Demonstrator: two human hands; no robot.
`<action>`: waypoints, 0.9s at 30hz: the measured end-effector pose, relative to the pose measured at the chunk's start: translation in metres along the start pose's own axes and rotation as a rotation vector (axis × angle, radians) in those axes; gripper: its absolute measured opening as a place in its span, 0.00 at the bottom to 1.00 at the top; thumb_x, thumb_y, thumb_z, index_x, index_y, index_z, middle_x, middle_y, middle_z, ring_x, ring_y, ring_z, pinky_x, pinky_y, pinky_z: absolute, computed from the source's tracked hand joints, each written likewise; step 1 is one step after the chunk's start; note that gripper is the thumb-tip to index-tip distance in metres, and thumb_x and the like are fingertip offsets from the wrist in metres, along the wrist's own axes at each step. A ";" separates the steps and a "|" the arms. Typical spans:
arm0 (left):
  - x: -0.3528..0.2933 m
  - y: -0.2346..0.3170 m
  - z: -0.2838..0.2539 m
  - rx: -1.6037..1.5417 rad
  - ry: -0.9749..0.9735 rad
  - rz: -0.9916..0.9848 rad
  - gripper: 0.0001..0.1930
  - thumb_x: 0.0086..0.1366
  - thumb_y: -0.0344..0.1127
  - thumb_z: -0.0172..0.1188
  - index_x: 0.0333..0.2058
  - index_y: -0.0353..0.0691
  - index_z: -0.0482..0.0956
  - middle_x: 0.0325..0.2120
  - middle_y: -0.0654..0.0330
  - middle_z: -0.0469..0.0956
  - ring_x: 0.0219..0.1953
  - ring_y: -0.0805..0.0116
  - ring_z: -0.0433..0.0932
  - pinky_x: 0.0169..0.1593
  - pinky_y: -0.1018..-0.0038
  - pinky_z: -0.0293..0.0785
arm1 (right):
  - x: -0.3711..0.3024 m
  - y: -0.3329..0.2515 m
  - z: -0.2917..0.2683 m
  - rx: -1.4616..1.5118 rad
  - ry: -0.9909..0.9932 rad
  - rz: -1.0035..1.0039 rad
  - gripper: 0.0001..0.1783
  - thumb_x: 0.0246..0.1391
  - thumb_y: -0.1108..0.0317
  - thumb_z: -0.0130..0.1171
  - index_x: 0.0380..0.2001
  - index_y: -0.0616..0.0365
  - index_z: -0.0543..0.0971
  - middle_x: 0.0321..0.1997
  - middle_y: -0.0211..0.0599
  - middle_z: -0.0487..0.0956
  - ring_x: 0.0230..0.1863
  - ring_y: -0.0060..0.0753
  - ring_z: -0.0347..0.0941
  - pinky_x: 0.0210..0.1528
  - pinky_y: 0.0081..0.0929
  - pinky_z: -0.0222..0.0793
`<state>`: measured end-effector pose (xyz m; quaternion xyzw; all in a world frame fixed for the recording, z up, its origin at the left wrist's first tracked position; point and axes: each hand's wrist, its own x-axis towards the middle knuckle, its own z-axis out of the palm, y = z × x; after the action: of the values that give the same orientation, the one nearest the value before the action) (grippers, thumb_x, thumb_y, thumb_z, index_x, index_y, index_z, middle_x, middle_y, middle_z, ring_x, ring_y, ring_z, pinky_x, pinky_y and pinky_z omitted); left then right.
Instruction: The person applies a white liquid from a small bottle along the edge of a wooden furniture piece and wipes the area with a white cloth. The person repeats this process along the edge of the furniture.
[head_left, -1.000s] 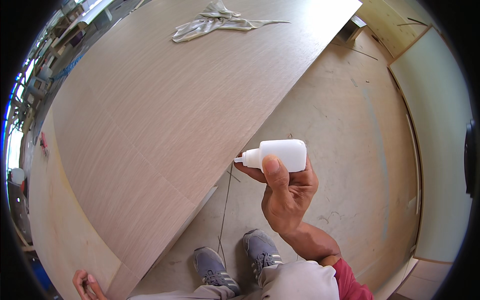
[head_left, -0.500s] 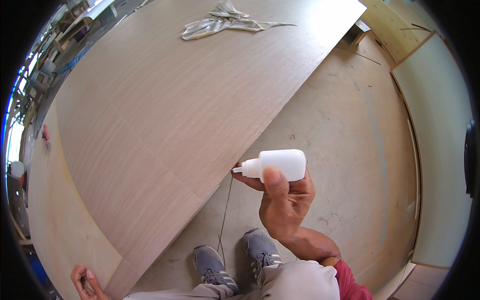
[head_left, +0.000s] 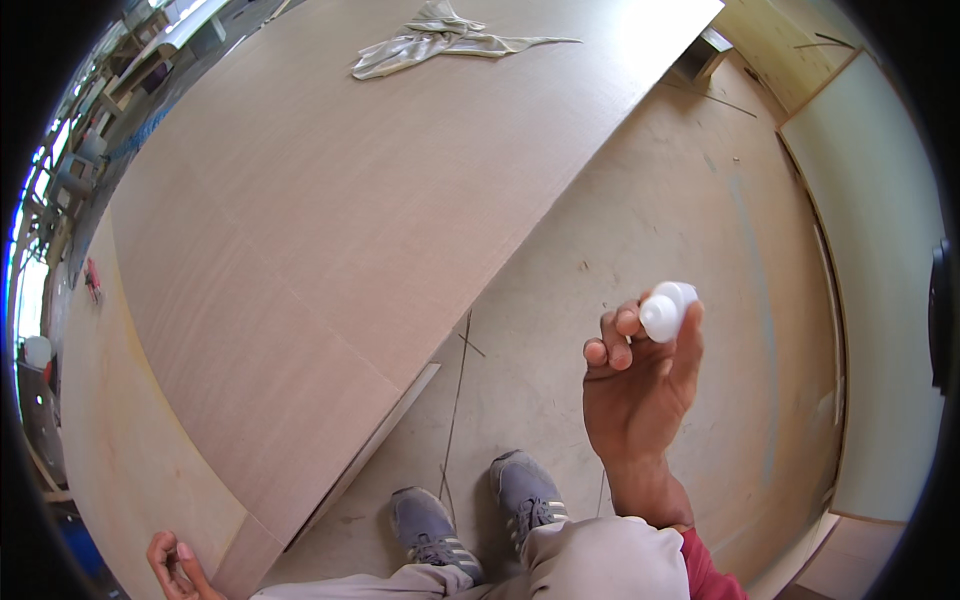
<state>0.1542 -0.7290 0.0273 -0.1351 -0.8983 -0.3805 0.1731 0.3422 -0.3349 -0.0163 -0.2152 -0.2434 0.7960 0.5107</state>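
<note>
My right hand [head_left: 645, 385] is raised over the floor, to the right of the large wood-grain panel. It is shut on a small white squeeze bottle [head_left: 667, 310], pinched between thumb and fingers, the nozzle end turned toward me. My left hand [head_left: 180, 568] rests at the lower left on the pale bare strip [head_left: 150, 480] beside the wood-grain panel [head_left: 330, 230]. Its fingers are loosely curled and apart from the thumb, with nothing visible in them; part of this hand is cut off by the picture's edge.
A crumpled pale cloth [head_left: 440, 42] lies on the panel's far part. A small red tool [head_left: 93, 281] is on the pale strip's left edge. My shoes [head_left: 525, 490] stand on the floor near the panel's edge. A large pale board [head_left: 880, 300] stands along the right.
My right hand has moved right and slightly up, away from the panel's edge. The bottle has turned from lying sideways to pointing its nozzle toward me. My left hand stays put.
</note>
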 end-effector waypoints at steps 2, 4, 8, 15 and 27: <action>0.001 0.000 -0.001 -0.011 0.040 0.040 0.12 0.67 0.30 0.63 0.45 0.27 0.78 0.40 0.49 0.80 0.43 0.58 0.78 0.49 0.69 0.74 | 0.007 0.003 -0.015 0.105 0.002 0.067 0.22 0.70 0.48 0.47 0.42 0.57 0.77 0.31 0.31 0.77 0.27 0.20 0.68 0.35 0.25 0.76; 0.001 -0.004 -0.006 -0.062 0.109 0.104 0.13 0.68 0.31 0.62 0.46 0.26 0.78 0.41 0.47 0.80 0.44 0.57 0.79 0.50 0.68 0.74 | 0.013 0.007 -0.025 0.215 0.051 0.183 0.20 0.66 0.46 0.52 0.39 0.53 0.77 0.30 0.31 0.78 0.32 0.24 0.69 0.35 0.27 0.70; 0.011 -0.001 -0.009 -0.140 0.005 0.193 0.15 0.70 0.35 0.58 0.47 0.28 0.76 0.44 0.50 0.78 0.45 0.59 0.76 0.55 0.66 0.70 | 0.016 0.016 -0.055 0.487 -0.029 0.371 0.20 0.64 0.49 0.57 0.39 0.57 0.78 0.34 0.33 0.79 0.34 0.26 0.71 0.41 0.28 0.76; 0.049 0.078 0.029 -0.012 -0.446 0.548 0.20 0.66 0.45 0.57 0.45 0.32 0.75 0.45 0.49 0.73 0.46 0.58 0.71 0.54 0.65 0.65 | 0.005 0.029 -0.080 0.702 -0.015 0.468 0.21 0.65 0.48 0.56 0.42 0.58 0.78 0.39 0.37 0.81 0.40 0.31 0.77 0.50 0.33 0.81; 0.039 0.218 0.154 0.081 -0.651 1.005 0.31 0.51 0.35 0.72 0.53 0.33 0.71 0.50 0.43 0.72 0.51 0.46 0.74 0.56 0.58 0.69 | 0.003 0.028 -0.078 0.748 -0.052 0.491 0.21 0.69 0.48 0.49 0.42 0.56 0.78 0.41 0.43 0.81 0.37 0.34 0.76 0.43 0.33 0.77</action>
<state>0.1681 -0.4648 0.0824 -0.6461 -0.7452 -0.1564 0.0529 0.3676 -0.3294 -0.0946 -0.0469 0.1068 0.9320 0.3433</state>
